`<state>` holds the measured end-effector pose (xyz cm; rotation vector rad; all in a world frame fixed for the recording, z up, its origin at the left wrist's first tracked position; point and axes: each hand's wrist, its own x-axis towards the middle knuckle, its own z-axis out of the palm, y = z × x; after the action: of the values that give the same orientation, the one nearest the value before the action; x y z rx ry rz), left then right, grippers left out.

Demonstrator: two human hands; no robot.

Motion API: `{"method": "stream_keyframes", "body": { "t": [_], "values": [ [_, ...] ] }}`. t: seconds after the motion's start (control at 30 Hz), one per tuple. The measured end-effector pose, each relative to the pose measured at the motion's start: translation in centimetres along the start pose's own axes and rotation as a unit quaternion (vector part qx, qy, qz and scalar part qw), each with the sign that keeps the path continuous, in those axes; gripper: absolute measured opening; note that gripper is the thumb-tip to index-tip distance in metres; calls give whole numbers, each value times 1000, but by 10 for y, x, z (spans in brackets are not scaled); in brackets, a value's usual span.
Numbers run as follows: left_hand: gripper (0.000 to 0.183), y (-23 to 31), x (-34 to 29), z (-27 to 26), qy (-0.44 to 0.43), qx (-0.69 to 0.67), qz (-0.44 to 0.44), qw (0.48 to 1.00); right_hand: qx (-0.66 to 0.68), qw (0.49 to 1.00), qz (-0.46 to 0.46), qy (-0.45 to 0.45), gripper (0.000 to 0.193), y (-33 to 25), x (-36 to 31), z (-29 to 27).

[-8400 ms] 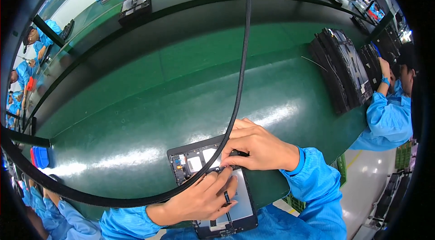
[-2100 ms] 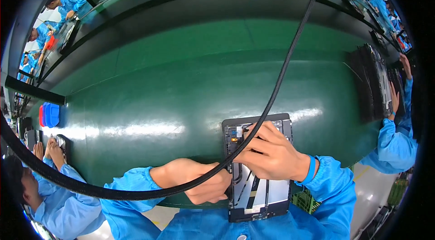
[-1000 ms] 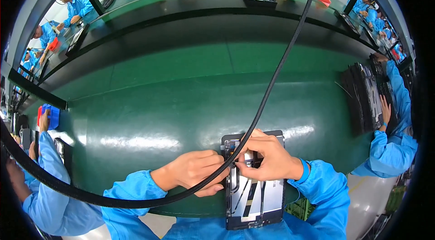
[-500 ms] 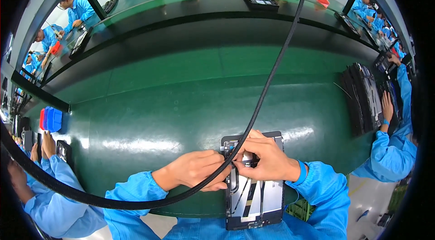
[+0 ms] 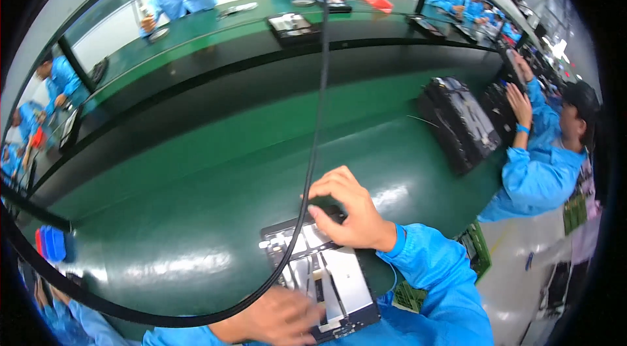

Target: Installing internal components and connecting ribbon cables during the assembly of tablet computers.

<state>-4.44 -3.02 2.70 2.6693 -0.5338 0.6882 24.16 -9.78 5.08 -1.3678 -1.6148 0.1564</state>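
Note:
An opened tablet [image 5: 346,264] with a black frame, pale inner panel and dark strips lies tilted at the table's near edge, against my body. Over its top edge is my right hand [image 5: 353,209], thumb and curved fingers apart, with no object visible between them; the black cable passes in front of the fingertips. My left hand [image 5: 277,316] is smeared by motion over the tablet's lower left part, and its fingers cannot be made out.
A black cable [image 5: 317,117] hangs across the view. Stacked black tablets [image 5: 460,124] stand at the right, beside a co-worker's hands [image 5: 519,108]. Blue and red bins [image 5: 52,243] sit at the left. Green crates [image 5: 475,251] are below the table at right. Other people work across the table.
The view has swung rightward. My hands, earlier close together over the tablet's upper part, have parted: the left came down toward its lower part, the right stays near the top. The tablet appears more tilted.

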Motion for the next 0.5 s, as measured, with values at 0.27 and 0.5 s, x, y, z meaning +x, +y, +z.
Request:
{"method": "stream_keyframes", "body": {
  "t": [0.27, 0.5],
  "values": [
    [47, 23, 17, 12, -89, -6, -19, 996, -382, 905, 4, 188, 36, 13, -15, -121],
    [58, -103, 26, -8, -10, 108, -197, 974, -545, 758, 345, 94, 123, 56, -71, -320]
  ]
}}
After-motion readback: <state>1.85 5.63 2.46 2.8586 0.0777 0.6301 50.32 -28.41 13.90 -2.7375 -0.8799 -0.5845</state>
